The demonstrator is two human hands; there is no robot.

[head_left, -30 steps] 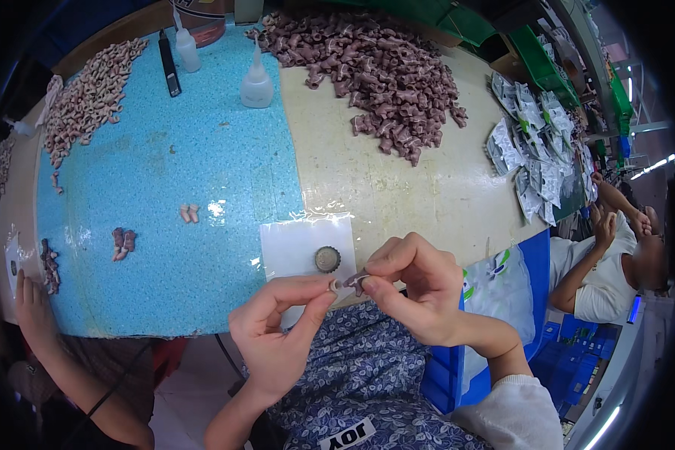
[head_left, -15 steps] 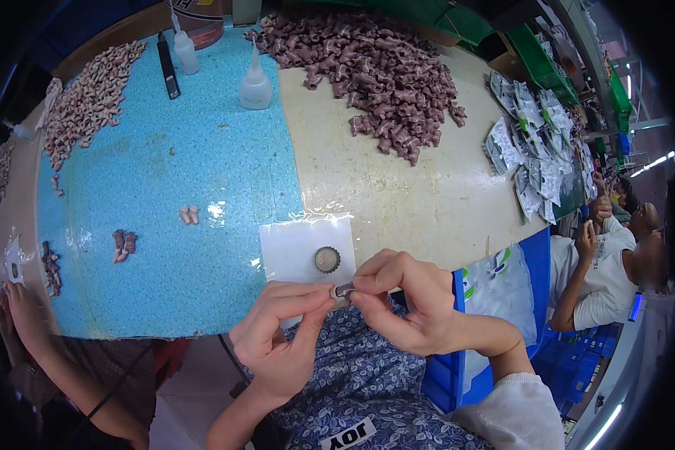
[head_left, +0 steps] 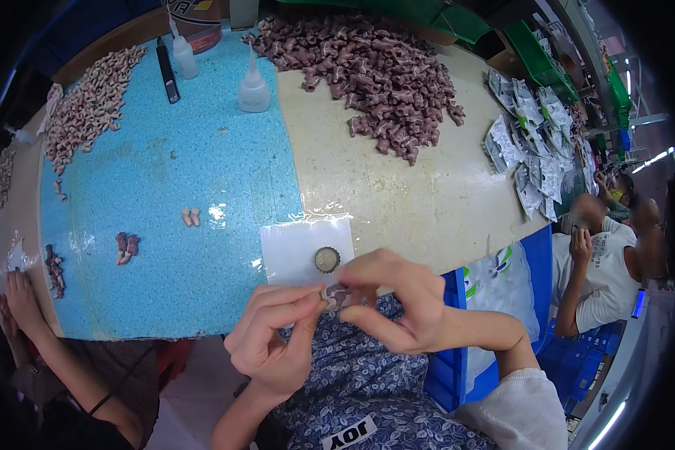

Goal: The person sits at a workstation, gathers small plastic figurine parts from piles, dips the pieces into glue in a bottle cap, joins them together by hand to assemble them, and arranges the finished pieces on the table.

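Observation:
My left hand (head_left: 274, 341) pinches a small purple-brown moulded piece (head_left: 337, 295) with a pale end between thumb and fingertips. My right hand (head_left: 401, 304) is close at the piece's other side, its thumb and forefinger apart around it; the forefinger is smeared by motion. Just beyond my hands, a crimped bottle cap (head_left: 327, 259) sits on a white sheet (head_left: 285, 251). Farther left on the blue mat (head_left: 165, 277) lie two small pale pieces (head_left: 191, 217) and a few purple-brown pieces with pale ends (head_left: 127, 247).
A large purple-brown heap (head_left: 382, 82) lies at the back, a pale heap (head_left: 94, 97) at the far left. Dropper bottles (head_left: 254, 94) and a black tool (head_left: 168, 71) stand or lie between. Silvery packets (head_left: 529, 135) and a blue bin (head_left: 448, 337) are on the right. Another person's hand (head_left: 24, 304) is at left.
My right thumb and forefinger have parted from their pinch, and the forefinger has moved. The piece has turned and shifted slightly left with my left hand.

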